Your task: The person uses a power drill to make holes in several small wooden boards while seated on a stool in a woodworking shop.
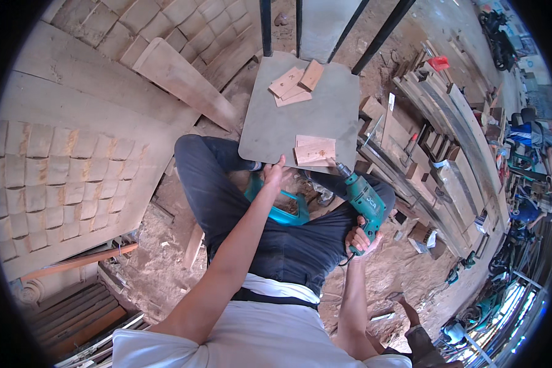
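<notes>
In my right hand is a green power drill, its chuck pointing up and left toward a grey board with rounded corners. My left hand is at the board's near edge, thumb along the rim and the other fingers mostly hidden; it seems to grip the edge. Between my hands, flat wooden blocks lie at the board's near side, one with small dark marks. The drill tip is just right of these blocks. Farther back on the board lie more flat wooden pieces and a thicker wooden block.
A teal plastic stool shows between my legs. At left stand large carved wood panels and a leaning plank. Stacked timber lies at right. Black metal bars rise behind the board. Another person's arm shows at lower right.
</notes>
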`<state>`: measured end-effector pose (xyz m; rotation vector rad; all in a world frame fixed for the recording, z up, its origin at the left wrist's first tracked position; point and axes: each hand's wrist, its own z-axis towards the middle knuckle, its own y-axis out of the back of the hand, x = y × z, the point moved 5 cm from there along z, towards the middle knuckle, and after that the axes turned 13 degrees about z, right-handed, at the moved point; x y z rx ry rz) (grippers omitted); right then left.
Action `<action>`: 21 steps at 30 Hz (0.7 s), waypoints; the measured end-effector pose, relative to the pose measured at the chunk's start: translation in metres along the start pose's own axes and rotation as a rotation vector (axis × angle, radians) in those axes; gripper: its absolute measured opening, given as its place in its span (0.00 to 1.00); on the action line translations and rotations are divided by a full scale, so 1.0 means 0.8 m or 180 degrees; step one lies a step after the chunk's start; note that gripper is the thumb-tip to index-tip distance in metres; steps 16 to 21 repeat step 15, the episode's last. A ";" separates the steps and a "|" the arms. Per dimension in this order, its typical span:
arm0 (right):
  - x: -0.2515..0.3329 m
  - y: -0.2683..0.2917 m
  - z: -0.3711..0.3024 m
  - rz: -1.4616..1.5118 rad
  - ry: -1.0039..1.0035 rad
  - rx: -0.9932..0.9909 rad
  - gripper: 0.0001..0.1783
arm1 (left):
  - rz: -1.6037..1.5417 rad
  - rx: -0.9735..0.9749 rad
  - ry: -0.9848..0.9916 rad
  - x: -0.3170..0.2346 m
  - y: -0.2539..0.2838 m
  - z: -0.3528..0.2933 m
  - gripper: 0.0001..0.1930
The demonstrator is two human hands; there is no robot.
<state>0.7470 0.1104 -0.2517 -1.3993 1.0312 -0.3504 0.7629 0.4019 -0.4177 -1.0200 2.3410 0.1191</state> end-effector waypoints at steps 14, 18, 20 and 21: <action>-0.001 -0.001 -0.002 0.0201 0.0239 0.0213 0.35 | 0.0234 0.0224 -0.0073 0.007 -0.005 0.007 0.31; 0.000 0.000 -0.004 0.0194 0.0228 0.0220 0.35 | 0.0334 0.0301 -0.0115 0.008 0.003 0.007 0.31; 0.000 0.000 -0.004 0.0194 0.0228 0.0220 0.35 | 0.0334 0.0301 -0.0115 0.008 0.003 0.007 0.31; 0.000 0.000 -0.004 0.0194 0.0228 0.0220 0.35 | 0.0334 0.0301 -0.0115 0.008 0.003 0.007 0.31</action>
